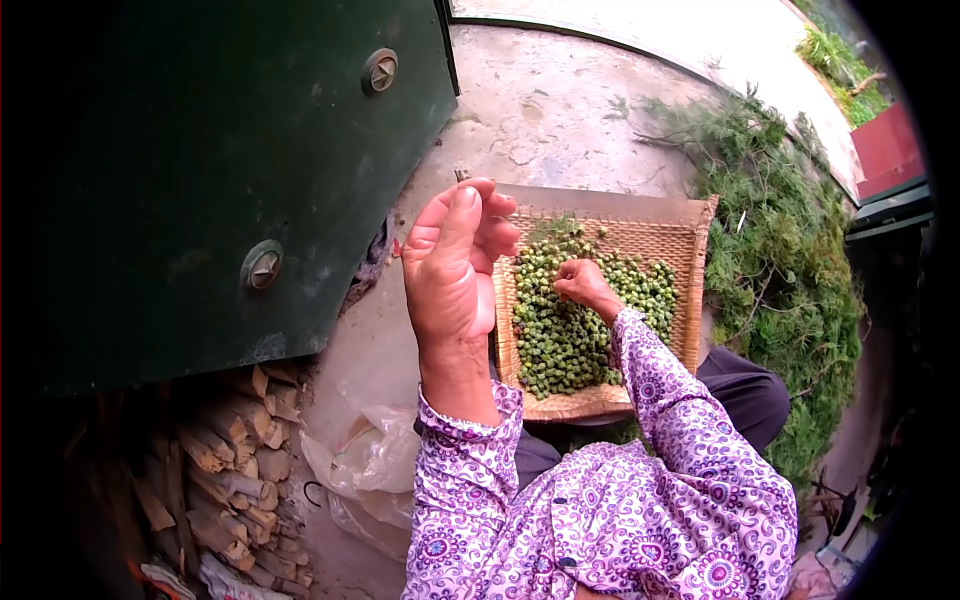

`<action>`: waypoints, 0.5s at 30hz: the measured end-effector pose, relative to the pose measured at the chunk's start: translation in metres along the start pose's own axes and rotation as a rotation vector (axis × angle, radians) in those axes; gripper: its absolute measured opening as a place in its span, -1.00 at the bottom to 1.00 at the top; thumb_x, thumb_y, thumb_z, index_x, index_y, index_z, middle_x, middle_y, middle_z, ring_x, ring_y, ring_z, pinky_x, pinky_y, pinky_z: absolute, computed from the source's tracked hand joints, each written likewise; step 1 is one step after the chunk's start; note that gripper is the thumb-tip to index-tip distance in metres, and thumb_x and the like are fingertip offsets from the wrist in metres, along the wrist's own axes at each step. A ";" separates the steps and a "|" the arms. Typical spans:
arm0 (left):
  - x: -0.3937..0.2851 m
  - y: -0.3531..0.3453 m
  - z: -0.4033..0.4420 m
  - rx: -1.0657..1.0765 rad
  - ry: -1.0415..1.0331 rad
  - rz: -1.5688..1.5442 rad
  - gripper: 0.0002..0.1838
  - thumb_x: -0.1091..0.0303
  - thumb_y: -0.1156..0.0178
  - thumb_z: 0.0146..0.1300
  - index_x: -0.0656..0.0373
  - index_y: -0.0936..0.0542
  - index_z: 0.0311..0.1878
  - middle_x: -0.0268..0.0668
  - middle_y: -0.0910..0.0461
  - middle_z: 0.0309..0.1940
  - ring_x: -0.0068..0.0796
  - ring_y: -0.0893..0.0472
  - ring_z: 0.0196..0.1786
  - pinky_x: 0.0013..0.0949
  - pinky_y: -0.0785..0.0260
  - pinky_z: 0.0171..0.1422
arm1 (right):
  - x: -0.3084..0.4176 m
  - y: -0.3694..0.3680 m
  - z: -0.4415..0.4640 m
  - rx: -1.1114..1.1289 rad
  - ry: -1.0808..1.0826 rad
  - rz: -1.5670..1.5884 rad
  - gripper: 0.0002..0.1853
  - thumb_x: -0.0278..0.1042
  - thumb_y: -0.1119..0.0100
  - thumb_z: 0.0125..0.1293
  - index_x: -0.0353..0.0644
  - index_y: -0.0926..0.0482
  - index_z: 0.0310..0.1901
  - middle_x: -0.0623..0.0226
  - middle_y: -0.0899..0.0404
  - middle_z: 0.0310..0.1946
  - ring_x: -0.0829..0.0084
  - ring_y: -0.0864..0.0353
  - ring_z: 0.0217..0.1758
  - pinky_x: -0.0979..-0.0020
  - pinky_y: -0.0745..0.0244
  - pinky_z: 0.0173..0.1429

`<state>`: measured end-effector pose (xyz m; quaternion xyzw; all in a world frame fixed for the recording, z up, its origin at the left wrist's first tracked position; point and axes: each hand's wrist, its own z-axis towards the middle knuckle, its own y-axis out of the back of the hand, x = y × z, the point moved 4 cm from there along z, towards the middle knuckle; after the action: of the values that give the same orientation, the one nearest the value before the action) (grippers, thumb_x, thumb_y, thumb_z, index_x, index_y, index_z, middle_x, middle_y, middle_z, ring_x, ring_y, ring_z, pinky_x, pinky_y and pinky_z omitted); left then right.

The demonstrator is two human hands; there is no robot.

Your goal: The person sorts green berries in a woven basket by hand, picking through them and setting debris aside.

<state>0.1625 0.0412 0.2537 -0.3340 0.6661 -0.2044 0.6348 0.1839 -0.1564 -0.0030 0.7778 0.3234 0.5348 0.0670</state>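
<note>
A shallow woven tray [690,300] rests over my lap, with many small round green cones [560,350] spread on it. My left hand [455,255] is raised at the tray's left side, palm toward me. Its thumb presses against the curled fingers, and the short brown end of a twig [461,175] sticks out above them. Over the middle of the tray, my right hand [588,285] reaches down with its fingers pinched together among the cones. What lies between those fingertips is hidden. A small green sprig [555,228] lies at the far end of the heap.
Cut leafy green branches [770,280] are piled on the floor to the right. On the left stands a dark green metal door [220,150] with stacked firewood [240,450] below it. A clear plastic bag [370,460] lies beside my left arm.
</note>
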 end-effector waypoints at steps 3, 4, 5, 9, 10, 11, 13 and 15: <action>0.001 -0.003 -0.002 -0.012 0.000 -0.004 -0.82 0.34 -0.10 0.23 0.24 -0.55 -0.21 -0.26 -0.59 -0.42 -0.58 -0.56 -0.46 -0.57 -0.41 -0.39 | 0.003 0.001 -0.005 0.001 -0.035 0.053 -0.91 -0.46 -0.14 -0.02 -0.28 -0.59 -0.49 0.29 -0.55 -0.67 0.55 -0.54 -0.63 0.50 -0.44 -0.48; 0.001 -0.003 -0.001 -0.011 0.001 -0.004 -0.82 0.34 -0.10 0.23 0.24 -0.55 -0.21 -0.26 -0.59 -0.42 -0.58 -0.56 -0.46 -0.57 -0.41 -0.39 | 0.006 0.003 -0.005 -0.008 -0.035 0.037 -0.90 -0.44 -0.15 -0.03 -0.27 -0.60 -0.48 0.27 -0.56 -0.66 0.53 -0.55 -0.61 0.48 -0.45 -0.46; 0.001 -0.003 -0.001 0.000 0.002 -0.008 -0.82 0.34 -0.10 0.23 0.25 -0.55 -0.21 -0.26 -0.59 -0.42 -0.59 -0.56 -0.47 -0.57 -0.41 -0.39 | 0.008 0.003 -0.005 -0.016 -0.034 0.020 -0.89 -0.43 -0.15 -0.04 -0.26 -0.61 -0.47 0.25 -0.56 -0.65 0.50 -0.55 -0.60 0.46 -0.46 -0.43; 0.001 -0.001 -0.001 0.022 0.000 -0.011 -0.82 0.34 -0.10 0.23 0.25 -0.55 -0.21 -0.25 -0.60 -0.41 -0.59 -0.56 -0.47 -0.57 -0.41 -0.38 | -0.001 -0.005 0.014 -0.143 0.028 -0.130 -0.86 -0.36 -0.17 -0.07 -0.21 -0.62 -0.45 0.17 -0.58 -0.59 0.35 -0.59 -0.51 0.36 -0.48 -0.33; 0.001 -0.001 0.000 0.021 -0.001 -0.011 -0.82 0.34 -0.10 0.23 0.25 -0.55 -0.21 -0.25 -0.60 -0.41 -0.59 -0.56 -0.47 -0.57 -0.41 -0.38 | 0.003 -0.006 0.017 -0.190 0.083 -0.214 -0.83 -0.34 -0.17 -0.08 -0.22 -0.62 -0.44 0.14 -0.57 -0.58 0.31 -0.59 -0.49 0.34 -0.48 -0.31; 0.001 0.000 0.000 0.017 0.000 -0.010 -0.82 0.34 -0.10 0.23 0.25 -0.55 -0.21 -0.25 -0.60 -0.41 -0.59 -0.56 -0.47 -0.58 -0.41 -0.38 | 0.006 -0.008 0.019 -0.237 0.137 -0.296 -0.81 -0.33 -0.18 -0.09 -0.24 -0.62 -0.43 0.11 -0.57 -0.57 0.27 -0.59 -0.47 0.31 -0.47 -0.30; 0.000 0.000 0.000 0.011 0.003 -0.007 -0.82 0.34 -0.10 0.23 0.25 -0.55 -0.20 -0.24 -0.60 -0.41 -0.59 -0.56 -0.47 -0.58 -0.41 -0.38 | 0.005 -0.015 0.021 -0.208 0.097 -0.286 -0.80 -0.29 -0.19 -0.12 -0.20 -0.63 -0.45 0.08 -0.57 -0.51 0.16 -0.58 -0.39 0.25 -0.46 -0.22; 0.000 0.000 0.000 0.010 0.001 -0.007 -0.82 0.34 -0.10 0.23 0.25 -0.55 -0.20 -0.24 -0.59 -0.40 -0.60 -0.55 -0.48 -0.59 -0.41 -0.38 | 0.004 -0.019 0.022 -0.283 0.103 -0.404 -0.81 -0.30 -0.18 -0.12 -0.19 -0.63 -0.44 0.07 -0.57 -0.50 0.14 -0.58 -0.39 0.24 -0.46 -0.23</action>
<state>0.1623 0.0412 0.2534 -0.3331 0.6643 -0.2099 0.6354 0.1953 -0.1335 -0.0174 0.6519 0.3973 0.5894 0.2641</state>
